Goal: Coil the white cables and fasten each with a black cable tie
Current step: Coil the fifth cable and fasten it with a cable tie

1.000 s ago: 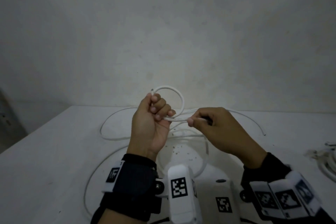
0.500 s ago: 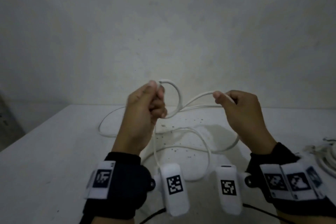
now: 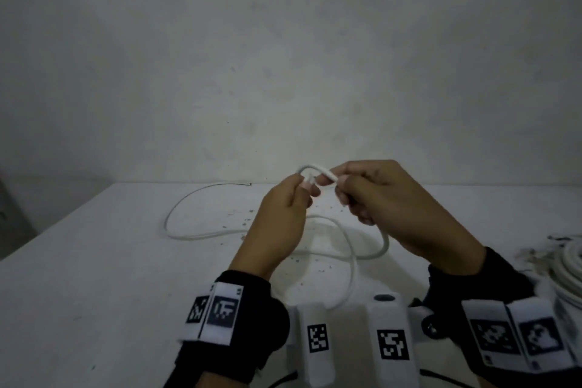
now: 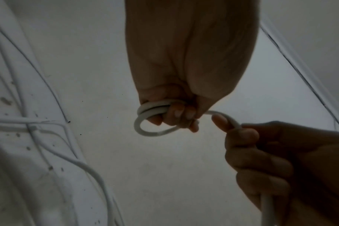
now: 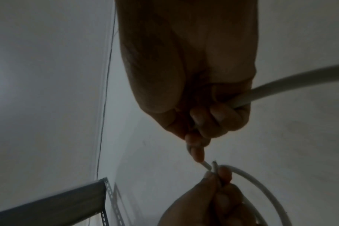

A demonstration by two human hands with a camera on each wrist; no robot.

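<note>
Head view shows both hands raised together at the middle of the frame, above a white table (image 3: 94, 277) that fills the lower half. The left hand (image 3: 283, 224) has its fingers curled round a small coil of the white cable (image 3: 310, 168), whose arch shows just above the knuckles. The right hand (image 3: 387, 208), touching or nearly touching the left, pinches the same cable between thumb and forefinger and closes its other fingers round the length that drops beneath it. From there the cable hangs in a loose loop to the table at centre frame, and a further run curves away to the left, ending near the table's far edge. At the right edge of the frame lies a bundle of other white cables (image 3: 567, 274). Dark specks dot the table top under the hands.

In the left wrist view the left hand (image 4: 184, 76) hangs from the top centre, gripping two turns of the cable (image 4: 145, 130) stacked at its fingertips, while the right hand (image 4: 271, 152) enters from the lower right, feeding the cable over its forefinger.

In the right wrist view the right hand (image 5: 194, 91) fills the upper centre, wrapped round the cable (image 5: 300, 79), which leaves toward the right edge. The left hand (image 5: 213, 198) at the bottom pinches the cable's cut end.
</note>
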